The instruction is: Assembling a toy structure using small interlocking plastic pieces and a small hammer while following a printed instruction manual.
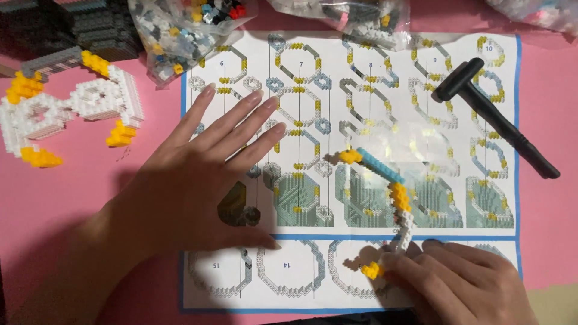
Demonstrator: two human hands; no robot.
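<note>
A printed instruction sheet (355, 120) with a blue border lies flat on the pink desk (66, 198), and everything else sits in relation to it. The left hand (198, 180) rests palm down on the sheet's left part, fingers spread wide and flat, holding nothing; its fingertips reach toward the sheet's upper left diagrams.

The right hand (457, 280) is at the sheet's lower right edge. Its fingers are curled close together and pinch the lower end of a brick arc (391, 204), a thin curved strip of small bricks. The arc stands over the sheet's middle, running from a yellow tip near the sheet's centre through a light blue stretch, a yellow patch and a white stretch, down to a yellow end at the fingertips.

A black hammer (497, 117) lies slantwise on the sheet's right part, head toward the upper edge and handle running off past the right border. Off the sheet's left side, on the desk, lies a brick model (72, 108) of white, yellow and grey, well apart from the left hand. Clear bags (180, 30) of loose small bricks lie along the sheet's upper edge, partly overlapping it. A dark block (78, 27) of bricks sits beyond the model, at the desk's upper left.
</note>
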